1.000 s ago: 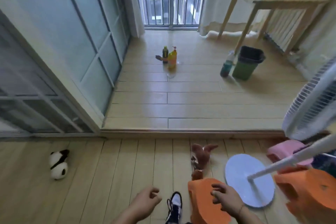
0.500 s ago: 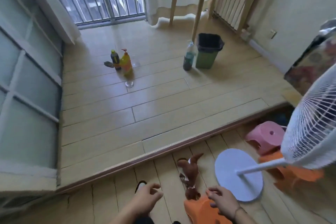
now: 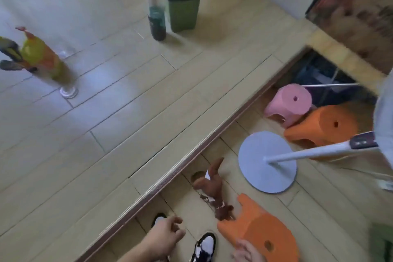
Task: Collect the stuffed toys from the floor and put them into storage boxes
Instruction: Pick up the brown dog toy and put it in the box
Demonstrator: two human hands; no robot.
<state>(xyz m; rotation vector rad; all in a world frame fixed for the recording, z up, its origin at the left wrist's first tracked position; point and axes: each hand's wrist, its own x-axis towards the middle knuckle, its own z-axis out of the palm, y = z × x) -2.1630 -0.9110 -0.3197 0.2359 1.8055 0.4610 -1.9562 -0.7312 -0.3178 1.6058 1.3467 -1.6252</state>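
A brown stuffed toy (image 3: 212,187) lies on the lower wooden floor, close to the raised step and touching the near orange stool (image 3: 261,229). My left hand (image 3: 164,238) hangs low in the view, left of the toy, fingers loosely curled and holding nothing. My right hand (image 3: 247,252) shows only partly at the bottom edge, resting against the near side of that orange stool; whether it grips the stool is unclear. No storage box is in view.
A white fan base (image 3: 266,161) with its pole stands right of the toy. A pink stool (image 3: 291,102) and a second orange stool (image 3: 325,125) lie beyond it. On the raised floor stand a green bin (image 3: 184,0), a dark bottle (image 3: 157,17) and an orange bottle (image 3: 42,55).
The view has swung right and down; the panda toy and window have left the frame. Both hands stay low near the orange stool, and the brown toy has not moved.
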